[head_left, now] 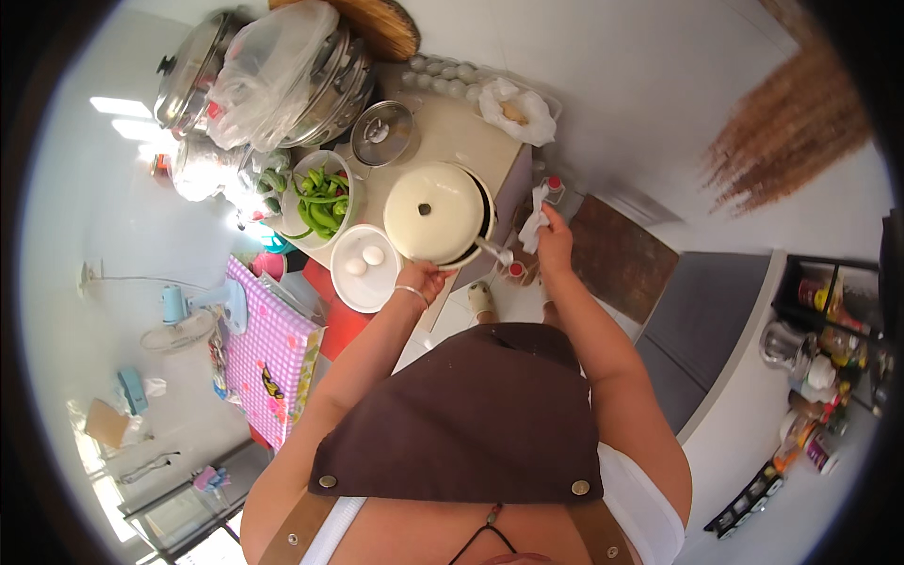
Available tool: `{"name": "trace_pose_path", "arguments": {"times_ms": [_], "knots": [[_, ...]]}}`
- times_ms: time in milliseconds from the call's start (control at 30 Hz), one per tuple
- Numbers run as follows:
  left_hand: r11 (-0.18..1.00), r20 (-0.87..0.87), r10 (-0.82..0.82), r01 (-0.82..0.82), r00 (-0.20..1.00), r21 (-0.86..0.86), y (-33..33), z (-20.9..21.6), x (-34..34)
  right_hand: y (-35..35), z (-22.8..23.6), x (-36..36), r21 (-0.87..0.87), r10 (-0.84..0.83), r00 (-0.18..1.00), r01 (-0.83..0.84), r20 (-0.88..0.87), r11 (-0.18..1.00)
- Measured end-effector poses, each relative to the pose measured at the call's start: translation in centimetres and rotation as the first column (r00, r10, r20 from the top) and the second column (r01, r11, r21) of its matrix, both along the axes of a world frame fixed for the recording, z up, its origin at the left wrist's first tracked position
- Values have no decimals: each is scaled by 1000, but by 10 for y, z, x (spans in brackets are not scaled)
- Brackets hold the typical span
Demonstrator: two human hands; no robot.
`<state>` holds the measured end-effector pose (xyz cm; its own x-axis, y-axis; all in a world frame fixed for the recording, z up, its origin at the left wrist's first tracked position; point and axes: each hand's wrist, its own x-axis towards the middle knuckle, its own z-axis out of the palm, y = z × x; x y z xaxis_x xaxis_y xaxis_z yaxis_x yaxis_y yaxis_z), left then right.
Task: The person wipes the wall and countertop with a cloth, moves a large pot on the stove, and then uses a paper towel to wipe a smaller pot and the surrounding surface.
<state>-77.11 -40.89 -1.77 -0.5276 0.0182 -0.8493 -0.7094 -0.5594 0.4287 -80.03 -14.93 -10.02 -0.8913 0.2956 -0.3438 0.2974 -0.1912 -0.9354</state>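
On the counter stands a cream-coloured pot with a long pale handle pointing toward me on the right. Its cream lid with a dark knob sits shifted to the left, leaving a dark gap along the right rim. My left hand is closed at the pot's near edge, its fingertips partly hidden. Beside it, a white plate carries two white eggs. My right hand, off the counter's right edge, pinches a crumpled white cloth or tissue.
Left of the pot is a clear bowl of green peppers; behind it, a steel bowl. Stacked steamers fill the back left. A white bag and an egg tray sit at the back. Red-capped bottles stand below, right.
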Motion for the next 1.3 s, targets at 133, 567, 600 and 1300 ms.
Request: {"name": "trace_pose_path", "arguments": {"times_ms": [133,567,600,1300], "knots": [[1000,-61,0,-2,998,-29,6,25,29,-5,57,-59,454,424,855,-264,-298,851],[999,3,28,-28,1000,-46,-19,20,77,-124,1,-201,940,818,533,-340,215,-26],[998,8,30,-29,1000,-56,-19,21,76,-135,1,-222,941,783,577,-336,233,-32],[996,-3,-10,11,1000,91,-30,24,74,-152,23,-262,959,799,531,-183,283,-219]]}}
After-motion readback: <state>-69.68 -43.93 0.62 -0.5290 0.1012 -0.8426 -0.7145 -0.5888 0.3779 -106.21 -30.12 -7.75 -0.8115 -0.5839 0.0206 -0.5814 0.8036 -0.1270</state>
